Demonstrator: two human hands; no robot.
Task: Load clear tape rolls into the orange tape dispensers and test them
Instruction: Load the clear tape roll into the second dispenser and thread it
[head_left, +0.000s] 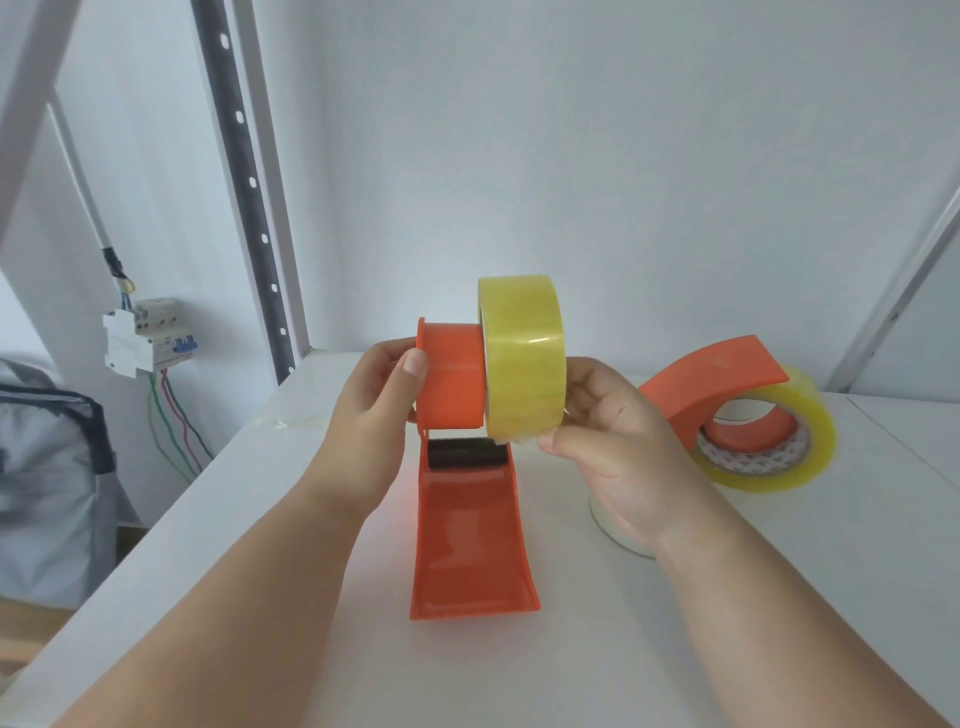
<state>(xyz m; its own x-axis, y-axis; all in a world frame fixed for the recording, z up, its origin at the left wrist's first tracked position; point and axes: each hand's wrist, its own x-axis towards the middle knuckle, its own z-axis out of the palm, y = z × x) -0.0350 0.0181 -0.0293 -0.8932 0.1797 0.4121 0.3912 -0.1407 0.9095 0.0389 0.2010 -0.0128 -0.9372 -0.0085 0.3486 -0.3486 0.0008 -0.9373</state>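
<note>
An orange tape dispenser (470, 540) is held above the white table (260, 519), its curved handle pointing toward me. My left hand (382, 400) grips its round orange hub at the left end. My right hand (608, 431) pinches a yellowish clear tape roll (524, 358) from the right. The roll sits partly over the hub's right end. A second orange dispenser (722, 379) lies on the table at the right with a clear tape roll (779, 452) in it.
Another pale tape roll (605, 525) lies flat on the table, mostly hidden under my right wrist. A perforated shelf post (249, 182) rises at the table's back left. Beyond the left edge are a circuit breaker (150, 338) with loose wires and a grey bag (47, 467).
</note>
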